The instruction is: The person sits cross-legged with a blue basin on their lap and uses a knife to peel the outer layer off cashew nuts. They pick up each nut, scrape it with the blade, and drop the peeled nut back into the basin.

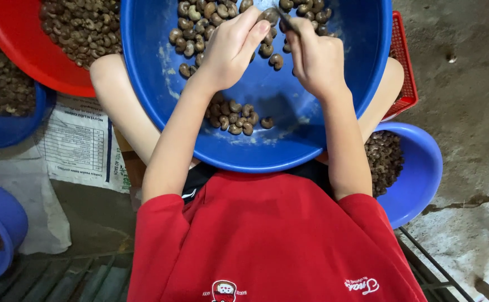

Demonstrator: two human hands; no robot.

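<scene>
A big blue basin (323, 140) rests on my knees and holds several brown cashew nuts (232, 116). Over it, my left hand (230, 47) pinches one cashew nut (271, 15) at its fingertips. My right hand (317, 59) is closed around a thin dark tool (285, 19) whose tip touches that nut. More nuts lie in a heap at the basin's far side, partly hidden behind both hands.
A red basin (18, 45) of cashews sits at the upper left. Blue bowls stand at the left (4, 131), the lower left (1, 210) and the right (421, 173), the right one filled with shells. A red crate (404, 72), a printed sack (79, 145) and concrete floor (468, 112) surround me.
</scene>
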